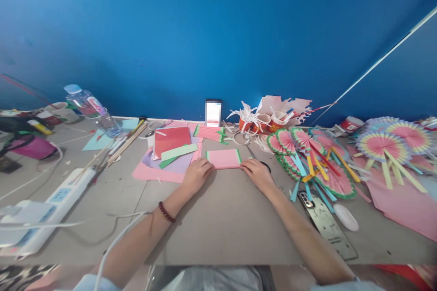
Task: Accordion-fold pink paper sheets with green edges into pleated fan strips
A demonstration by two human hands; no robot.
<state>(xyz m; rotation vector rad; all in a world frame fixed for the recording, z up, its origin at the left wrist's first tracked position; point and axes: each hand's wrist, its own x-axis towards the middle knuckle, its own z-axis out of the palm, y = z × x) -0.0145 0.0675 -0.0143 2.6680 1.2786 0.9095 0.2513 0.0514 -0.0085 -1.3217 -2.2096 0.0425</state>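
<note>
A pink paper rectangle (224, 158) with green strips along its two short ends lies flat on the table in front of me. My left hand (198, 173), with a dark bead bracelet on the wrist, has its fingers closed at the near left corner. At the near right corner, my right hand (256, 172) pinches the paper's edge, thumb underneath and out of sight. Scissors (261, 163) lie partly hidden behind my right hand. Beyond the paper is a pleated pink strip (210, 133) with green edges.
Colored paper sheets (172, 143) are stacked to the left. Finished paper fans (314, 154), a patterned phone (327, 225) and a white mouse (346, 217) lie to the right. A power strip (56, 209) and a plastic bottle (92, 107) are at the left; a lit phone (213, 113) leans on the wall.
</note>
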